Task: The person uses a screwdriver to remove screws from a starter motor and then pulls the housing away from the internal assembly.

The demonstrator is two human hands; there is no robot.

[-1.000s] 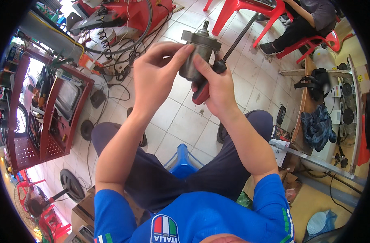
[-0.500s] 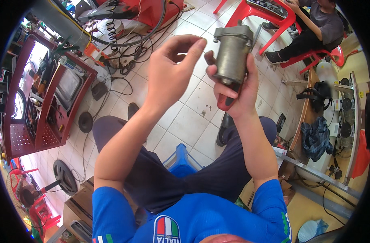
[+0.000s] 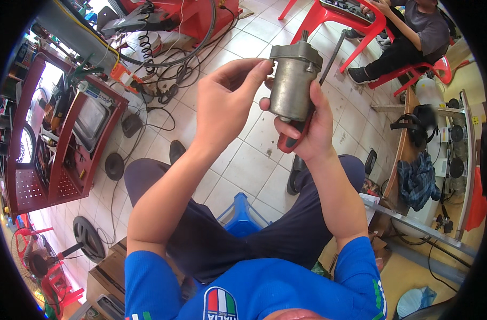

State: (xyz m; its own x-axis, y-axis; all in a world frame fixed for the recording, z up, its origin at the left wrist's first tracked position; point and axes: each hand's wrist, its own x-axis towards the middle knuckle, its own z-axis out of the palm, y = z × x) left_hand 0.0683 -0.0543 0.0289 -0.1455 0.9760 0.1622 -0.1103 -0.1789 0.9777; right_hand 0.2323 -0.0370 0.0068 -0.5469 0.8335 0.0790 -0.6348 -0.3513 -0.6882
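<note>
My right hand (image 3: 319,133) grips a small metal starter motor (image 3: 290,89), held up in front of me with its toothed shaft pointing away. In the same hand lies a screwdriver (image 3: 286,144) with a red and black handle; its long dark blade sticks out past the motor's right side. My left hand (image 3: 224,98) is closed in a pinch, thumb and forefinger at the left edge of the motor's end cover. Whatever sits between those fingertips is too small or hidden to make out.
A dark red tool cart (image 3: 51,176) stands on the left. Cables (image 3: 171,80) lie on the tiled floor near a red machine (image 3: 195,21). At the far right a person (image 3: 414,42) sits by a red chair (image 3: 355,24). A workbench (image 3: 401,154) runs along the right.
My right hand has brought the motor and screwdriver left and slightly nearer, so the motor's end cover now meets my left fingertips. The left hand has hardly moved.
</note>
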